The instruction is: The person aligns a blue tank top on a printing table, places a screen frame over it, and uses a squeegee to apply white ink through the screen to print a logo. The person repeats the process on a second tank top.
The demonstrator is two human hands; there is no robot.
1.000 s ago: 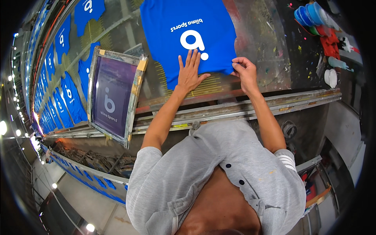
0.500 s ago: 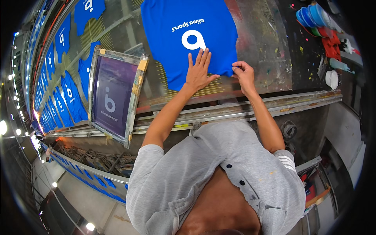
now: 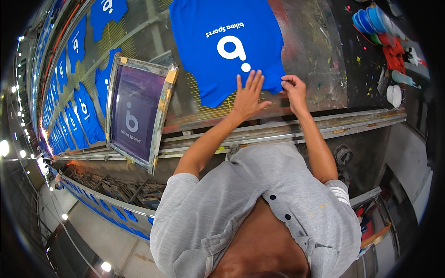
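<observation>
Right hand (image 3: pixel 295 93), grip pinched shut, holds the blue shirt panel (image 3: pixel 228 65) at five o'clock; left hand (image 3: pixel 249 99), spread flat, apparently steadies it.

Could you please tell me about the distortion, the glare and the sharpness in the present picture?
Head view: the rail bends and the corners go black; head view: the far-left lamp glares white; head view: the shirt's print looks fairly sharp.
</observation>
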